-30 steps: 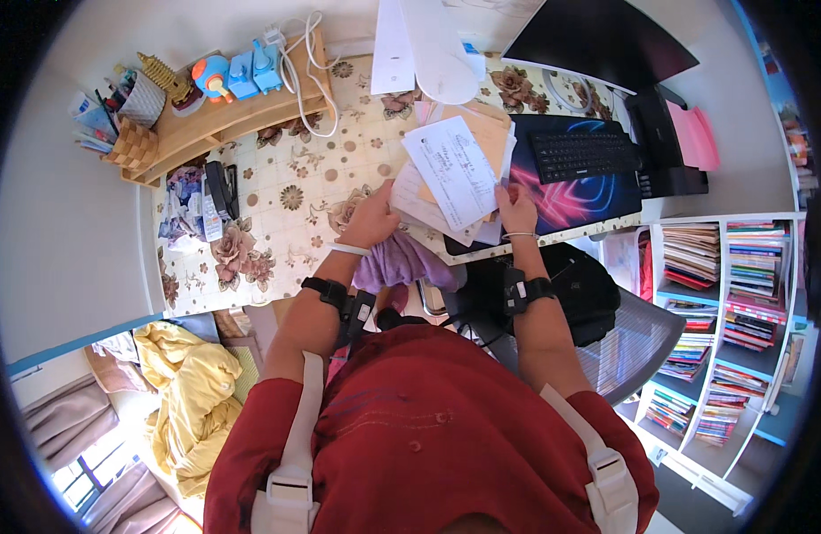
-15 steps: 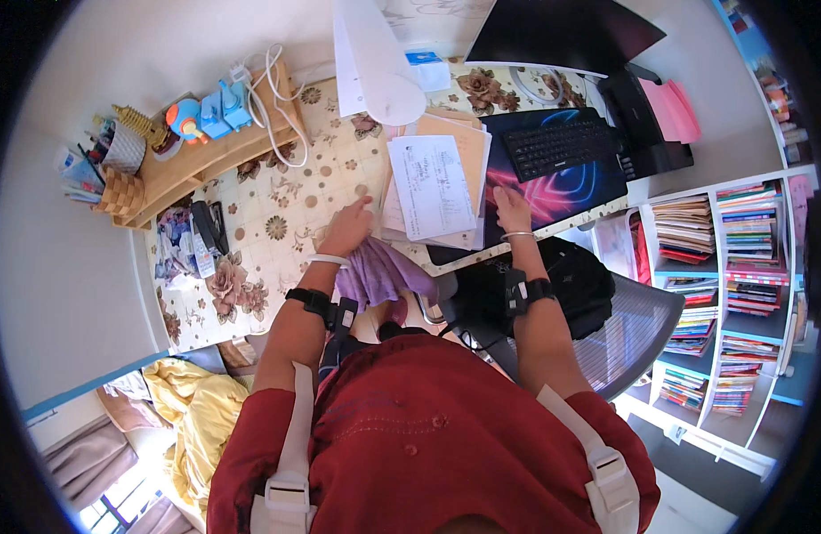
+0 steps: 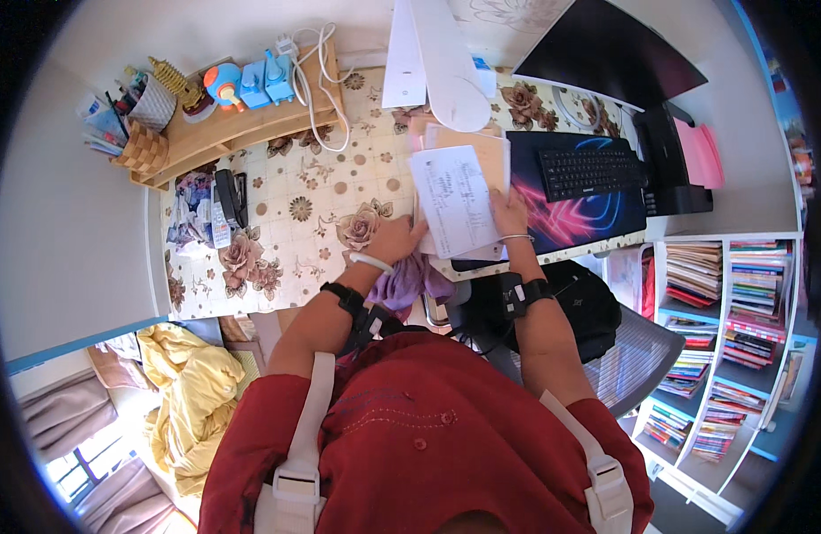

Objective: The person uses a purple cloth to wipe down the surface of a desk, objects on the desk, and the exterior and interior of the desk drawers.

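A stack of papers and brown envelopes [image 3: 492,156] lies at the desk's front edge, topped by a white sheet with handwriting [image 3: 455,200]. My left hand [image 3: 397,238] is at the stack's lower left edge, its fingers closed against the side of the papers. On the opposite side my right hand [image 3: 510,214] grips the right edge, thumb over the sheets and fingers partly hidden. A crumpled purple cloth [image 3: 410,283] hangs at the desk edge just below my left hand.
A black keyboard [image 3: 588,171] rests on a dark patterned mat [image 3: 624,209] to the right, below a monitor [image 3: 606,53]. A white lamp-like object [image 3: 455,98] stands behind the papers. A wooden shelf [image 3: 241,129] is at left. Below the desk's right side, a chair [image 3: 642,343] holds a black bag [image 3: 579,307].
Both hands have come to the sides of the paper stack and closed on it. The top sheet has turned slightly. The whole view has shifted a little.
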Action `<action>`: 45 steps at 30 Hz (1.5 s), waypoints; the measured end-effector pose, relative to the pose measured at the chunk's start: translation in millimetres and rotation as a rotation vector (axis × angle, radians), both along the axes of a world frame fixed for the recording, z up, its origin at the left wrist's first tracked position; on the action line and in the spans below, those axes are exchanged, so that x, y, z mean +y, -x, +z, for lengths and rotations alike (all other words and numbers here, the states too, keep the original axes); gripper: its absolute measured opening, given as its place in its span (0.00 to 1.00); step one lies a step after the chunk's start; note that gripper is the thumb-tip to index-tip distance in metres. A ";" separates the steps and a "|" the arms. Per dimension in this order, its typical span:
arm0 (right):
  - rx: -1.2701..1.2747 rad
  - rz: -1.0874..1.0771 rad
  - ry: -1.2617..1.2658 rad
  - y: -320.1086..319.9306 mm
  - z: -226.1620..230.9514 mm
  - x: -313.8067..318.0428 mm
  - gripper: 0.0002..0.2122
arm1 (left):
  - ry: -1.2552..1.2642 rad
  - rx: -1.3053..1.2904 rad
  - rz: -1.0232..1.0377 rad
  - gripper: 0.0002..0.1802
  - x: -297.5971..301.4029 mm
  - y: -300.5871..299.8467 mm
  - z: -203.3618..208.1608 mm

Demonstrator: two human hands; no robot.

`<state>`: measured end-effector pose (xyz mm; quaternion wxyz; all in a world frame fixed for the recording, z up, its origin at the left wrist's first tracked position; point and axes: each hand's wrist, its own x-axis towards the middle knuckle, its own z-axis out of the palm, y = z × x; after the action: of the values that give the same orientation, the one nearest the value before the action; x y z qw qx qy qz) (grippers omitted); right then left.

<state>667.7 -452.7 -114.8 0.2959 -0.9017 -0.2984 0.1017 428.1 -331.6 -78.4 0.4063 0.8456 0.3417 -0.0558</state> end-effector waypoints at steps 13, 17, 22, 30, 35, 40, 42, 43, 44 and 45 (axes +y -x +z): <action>0.014 0.024 0.284 31.7 27.4 42.1 0.39 | 0.330 -0.143 0.309 0.37 -10.8 42.5 1.5; 0.204 0.058 0.175 37.6 32.4 56.3 0.39 | 0.334 -0.163 0.379 0.33 -8.3 40.2 -23.6; 0.023 0.053 0.328 33.2 27.3 62.0 0.39 | 0.309 -0.139 0.292 0.29 1.4 29.3 -28.2; 0.203 0.010 0.186 5.1 38.4 50.8 0.40 | 0.218 -0.217 0.364 0.28 13.9 -9.0 -36.0; 0.177 0.054 0.210 -3.6 40.2 45.1 0.36 | 0.125 -0.062 0.281 0.35 8.9 -14.1 -9.5; 0.109 0.109 0.122 -12.3 19.5 28.0 0.33 | -0.009 0.004 0.278 0.36 -5.0 -19.4 -6.8; 0.118 0.112 0.096 -11.9 11.2 22.9 0.33 | 0.004 0.002 0.264 0.36 -8.4 -18.9 -8.2; 0.071 0.125 0.099 -8.6 13.9 24.0 0.32 | 0.014 -0.007 0.260 0.36 -8.3 -17.4 -8.4; 0.025 0.137 0.101 -3.8 17.5 25.5 0.31 | 0.017 0.003 0.265 0.36 -5.6 -17.9 -9.0; 0.036 0.143 0.104 -1.2 18.5 29.8 0.31 | -0.007 0.007 0.268 0.36 -0.3 -20.1 -9.9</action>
<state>668.9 -422.8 -96.2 0.2460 -0.8903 -0.3509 0.1538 448.2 -331.9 -88.2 0.4061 0.7935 0.4533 -0.0025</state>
